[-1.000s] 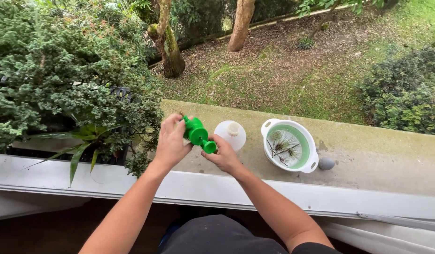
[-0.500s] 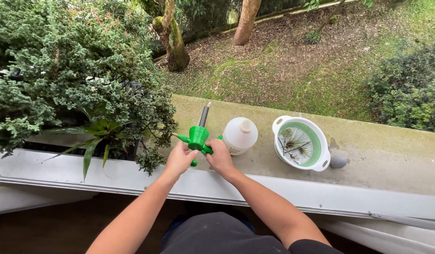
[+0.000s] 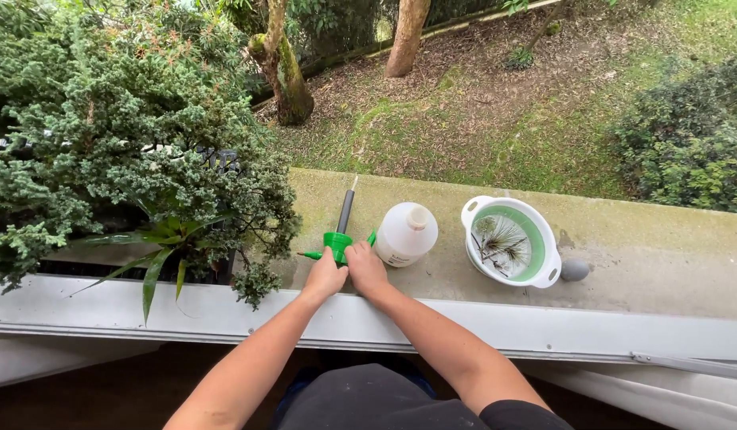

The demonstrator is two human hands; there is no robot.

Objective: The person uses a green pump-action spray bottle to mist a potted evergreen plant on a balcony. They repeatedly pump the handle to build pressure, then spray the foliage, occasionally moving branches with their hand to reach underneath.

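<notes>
1. Head view — left hand [image 3: 324, 278] and right hand [image 3: 365, 267], side by side, both clamped on the green sprayer head [image 3: 337, 243] over the ledge [image 3: 639, 263], its dark tube pointing away.
2. Just right: white bottle [image 3: 407, 232], then a bowl [image 3: 544, 275] of plants, a grey stone [image 3: 575, 271].

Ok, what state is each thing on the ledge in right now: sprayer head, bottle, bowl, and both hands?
green sprayer head: off the bottle, lying on the ledge, dark tube pointing away
white bottle: upright, neck open, no cap
white and green bowl: upright, holding a spiky air plant
grey stone: lying beside the bowl
left hand: closed on the sprayer head
right hand: closed on the sprayer head
</notes>
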